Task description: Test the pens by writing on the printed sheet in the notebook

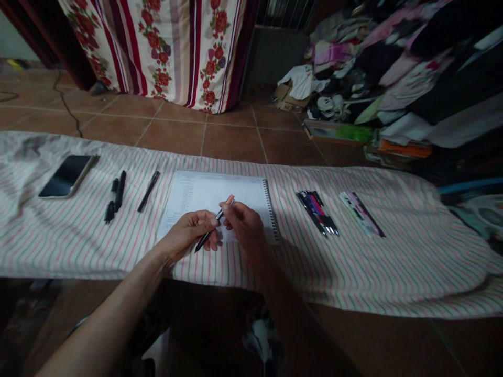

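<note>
A black pen with an orange end (225,206) is held slanted between both hands above a spiral notebook (204,196) that lies open on a striped cloth (393,262). My left hand (190,233) is closed around the pen's lower black barrel. My right hand (245,225) pinches the upper part near the orange tip. Both hands hover over the notebook's near edge.
Left of the notebook lie two black pens (115,195), another black pen (148,190) and a phone (66,176). To the right are two pen packets (316,212) (361,213). Beyond the cloth are tiled floor, a floral sheet (173,47) and a pile of clothes (393,68).
</note>
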Action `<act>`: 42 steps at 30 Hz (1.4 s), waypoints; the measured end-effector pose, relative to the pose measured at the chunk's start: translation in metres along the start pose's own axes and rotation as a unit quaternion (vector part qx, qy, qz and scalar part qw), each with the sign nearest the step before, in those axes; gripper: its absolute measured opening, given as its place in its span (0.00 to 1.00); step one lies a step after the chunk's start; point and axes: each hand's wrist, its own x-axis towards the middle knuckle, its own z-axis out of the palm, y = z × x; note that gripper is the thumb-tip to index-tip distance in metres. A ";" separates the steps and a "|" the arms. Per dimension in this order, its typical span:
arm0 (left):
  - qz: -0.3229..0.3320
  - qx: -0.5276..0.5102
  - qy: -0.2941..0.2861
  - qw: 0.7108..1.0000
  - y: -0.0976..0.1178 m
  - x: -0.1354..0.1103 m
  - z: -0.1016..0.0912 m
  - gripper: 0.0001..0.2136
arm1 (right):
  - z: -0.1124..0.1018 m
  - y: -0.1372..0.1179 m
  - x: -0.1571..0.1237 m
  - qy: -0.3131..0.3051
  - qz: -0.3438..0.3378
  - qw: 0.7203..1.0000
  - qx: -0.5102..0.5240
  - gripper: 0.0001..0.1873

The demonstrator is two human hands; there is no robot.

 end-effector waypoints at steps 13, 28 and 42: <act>-0.007 -0.002 -0.010 1.000 -0.002 -0.001 0.000 0.10 | 0.001 0.002 0.002 -0.003 0.017 1.000 0.006 0.17; -0.012 0.014 0.001 1.000 -0.002 0.002 0.004 0.11 | 0.000 0.003 0.001 0.005 0.009 1.000 0.000 0.16; -0.033 -0.005 -0.014 0.999 -0.002 0.002 0.006 0.12 | -0.001 0.001 0.001 -0.006 0.020 1.000 -0.013 0.15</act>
